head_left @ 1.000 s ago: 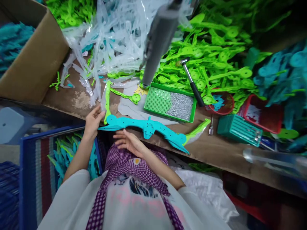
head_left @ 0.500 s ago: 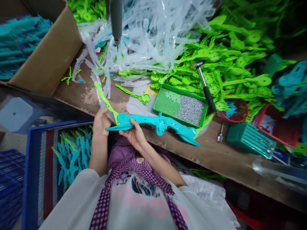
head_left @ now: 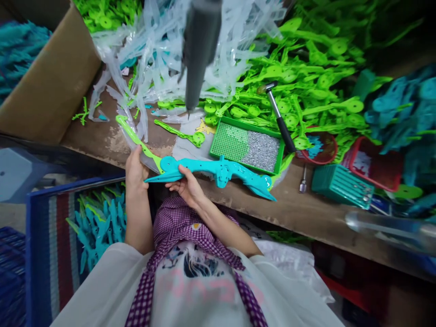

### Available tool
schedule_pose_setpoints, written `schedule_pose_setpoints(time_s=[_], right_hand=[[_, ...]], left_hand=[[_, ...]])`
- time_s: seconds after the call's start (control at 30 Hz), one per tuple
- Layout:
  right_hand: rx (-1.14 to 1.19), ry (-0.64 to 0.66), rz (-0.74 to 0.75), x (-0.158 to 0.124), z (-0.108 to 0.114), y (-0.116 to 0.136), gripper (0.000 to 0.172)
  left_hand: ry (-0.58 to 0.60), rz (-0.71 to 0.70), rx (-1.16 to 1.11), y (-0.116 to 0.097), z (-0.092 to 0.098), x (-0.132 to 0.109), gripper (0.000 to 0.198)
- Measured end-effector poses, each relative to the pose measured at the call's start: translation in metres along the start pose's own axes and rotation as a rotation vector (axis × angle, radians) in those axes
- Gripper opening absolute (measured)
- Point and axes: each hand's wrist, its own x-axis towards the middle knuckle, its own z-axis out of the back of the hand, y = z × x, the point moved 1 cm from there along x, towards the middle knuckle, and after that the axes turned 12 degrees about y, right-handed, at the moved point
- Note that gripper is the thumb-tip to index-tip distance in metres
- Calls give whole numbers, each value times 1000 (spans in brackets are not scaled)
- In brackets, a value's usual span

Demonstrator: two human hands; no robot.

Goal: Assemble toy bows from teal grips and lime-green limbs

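A long turquoise bow-shaped plastic toy part [head_left: 204,167] lies across in front of me at the table's edge, with pointed wing-like ends. A lime green plastic arm [head_left: 139,141] sticks out from its left end, next to a translucent strip. My left hand [head_left: 136,170] is closed around the green arm and strip near the joint; its fingertips are partly hidden. My right hand [head_left: 186,185] pinches the turquoise body near its left end, thumb on top. Just beyond lies a loose lime green arm [head_left: 180,132] on the table.
A green tray [head_left: 230,141] holds small metal pieces; a hammer [head_left: 281,118] rests beside it. Green arms [head_left: 306,81] and translucent strips [head_left: 153,59] are heaped behind. An electric screwdriver [head_left: 200,54] hangs overhead. A cardboard box [head_left: 51,77] and blue crate [head_left: 41,254] stand left.
The view has shifted slightly, so table things sit further left. The hanging screwdriver appears larger and further right. Both hands keep hold of the bow-shaped part.
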Motion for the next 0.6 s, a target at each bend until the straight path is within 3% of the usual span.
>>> schedule_pose_setpoints(time_s=[0.1,0.17,0.23,0.27,0.33,0.4,0.43,0.5,0.6], right_hand=[[-130,121,-119,-23,8,0,39],[-315,184,-163,-59,19,8,49],[-555,125,-84,-105,37,28,49],[-663,-6,17,-127,50,42,44],[-777,-461,381,-164,80,77,36],[-855,-912,779,-187,114,108,36],[-885,-1039,871,-192,130,118,41],[-872,-1130,868,-193,159,128,52],[-646,-1045,753,-186,183,122,59]], left_hand=[[-37,-10,21,8,4,6,46],[-50,-38,39,15,10,11,53],[-39,-77,78,20,17,16,59],[-28,-92,99,22,21,19,61],[-5,-89,135,22,28,26,64],[12,-73,172,20,33,33,68],[20,-74,197,17,35,37,69],[39,-94,253,10,38,41,71],[86,-121,332,-4,42,42,68]])
